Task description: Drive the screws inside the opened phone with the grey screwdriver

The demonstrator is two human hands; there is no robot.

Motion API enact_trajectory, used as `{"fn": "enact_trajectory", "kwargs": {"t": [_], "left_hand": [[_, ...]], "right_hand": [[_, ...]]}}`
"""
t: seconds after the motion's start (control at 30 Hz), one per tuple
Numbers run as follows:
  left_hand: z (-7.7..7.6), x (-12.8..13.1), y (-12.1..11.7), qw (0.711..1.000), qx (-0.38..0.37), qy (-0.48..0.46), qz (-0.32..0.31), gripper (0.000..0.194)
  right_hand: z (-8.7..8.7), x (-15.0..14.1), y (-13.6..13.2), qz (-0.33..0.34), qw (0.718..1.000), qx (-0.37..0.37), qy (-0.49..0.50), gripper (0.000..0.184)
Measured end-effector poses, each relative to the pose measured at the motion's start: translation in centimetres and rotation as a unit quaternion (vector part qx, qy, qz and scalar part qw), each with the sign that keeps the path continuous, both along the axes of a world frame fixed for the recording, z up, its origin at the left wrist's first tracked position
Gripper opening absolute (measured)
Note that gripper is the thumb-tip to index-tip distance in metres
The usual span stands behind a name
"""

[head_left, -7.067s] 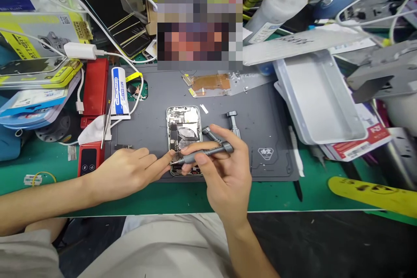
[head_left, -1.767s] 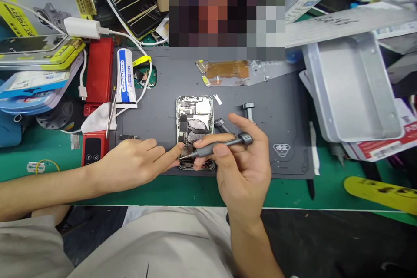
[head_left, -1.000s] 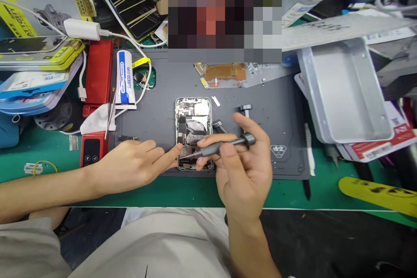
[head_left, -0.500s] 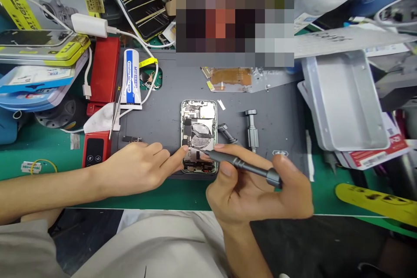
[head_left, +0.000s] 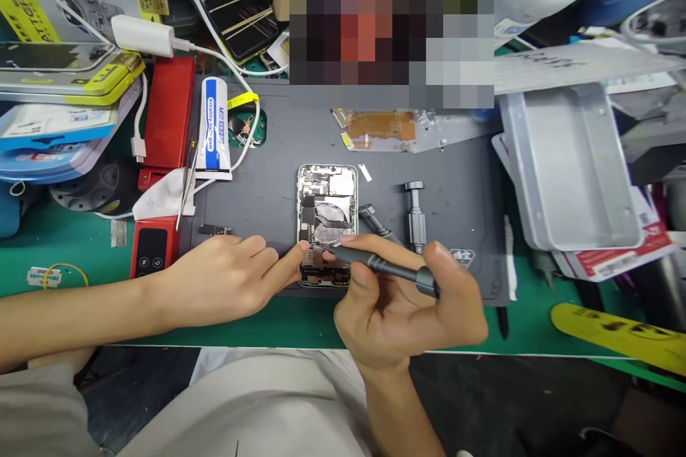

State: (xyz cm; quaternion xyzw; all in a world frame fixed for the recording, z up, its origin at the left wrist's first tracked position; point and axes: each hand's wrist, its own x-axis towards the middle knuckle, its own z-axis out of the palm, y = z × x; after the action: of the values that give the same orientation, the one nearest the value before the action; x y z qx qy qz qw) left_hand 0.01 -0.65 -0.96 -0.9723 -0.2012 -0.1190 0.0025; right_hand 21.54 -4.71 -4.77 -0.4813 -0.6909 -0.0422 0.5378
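An opened smartphone (head_left: 331, 186) lies on a dark grey mat, its circuit boards and a round coil showing. My left hand (head_left: 230, 271) comes in from the left and holds it at its lower left edge. The index finger is stretched out with its tip on the inner parts, while the other fingers are curled. In my right hand (head_left: 407, 307) is a dark grey screwdriver (head_left: 383, 265), lying slantwise between thumb and fingers. Its tip points into the lower middle of the phone, close to my left fingertip. Two more screwdrivers, a standing-out one (head_left: 416, 218) and a partly covered one (head_left: 375, 220), lie to the right.
On the mat (head_left: 273, 207) are a white-blue tube (head_left: 214, 128), a small metal strip (head_left: 365, 172) and an orange-brown film (head_left: 381, 127). Tweezers (head_left: 186, 186) rest by a red device (head_left: 155, 246). A grey tray (head_left: 573, 171) stands at the right.
My right hand and the screwdriver have shifted slightly left, and the handle's back end has swung left. My left hand stays almost in place at the phone.
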Motion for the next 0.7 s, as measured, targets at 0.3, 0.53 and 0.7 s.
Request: {"fn": "enact_trajectory", "kwargs": {"t": [0.3,0.53,0.7], "left_hand": [[0.2,-0.2,0.0,0.999,0.021,0.033,-0.013,0.036],[0.0,-0.3,-0.1,1.000,0.011,0.017,-0.002,0.038],[-0.2,-0.5,0.0,1.000,-0.014,0.010,0.004,0.038]], "right_hand": [[-0.1,0.0,-0.4,0.015,1.000,-0.021,0.006,0.065],[1.5,-0.2,-0.7,0.001,0.999,-0.022,-0.043,0.058],[1.8,0.0,-0.3,-0.004,0.999,-0.019,-0.039,0.053]]}}
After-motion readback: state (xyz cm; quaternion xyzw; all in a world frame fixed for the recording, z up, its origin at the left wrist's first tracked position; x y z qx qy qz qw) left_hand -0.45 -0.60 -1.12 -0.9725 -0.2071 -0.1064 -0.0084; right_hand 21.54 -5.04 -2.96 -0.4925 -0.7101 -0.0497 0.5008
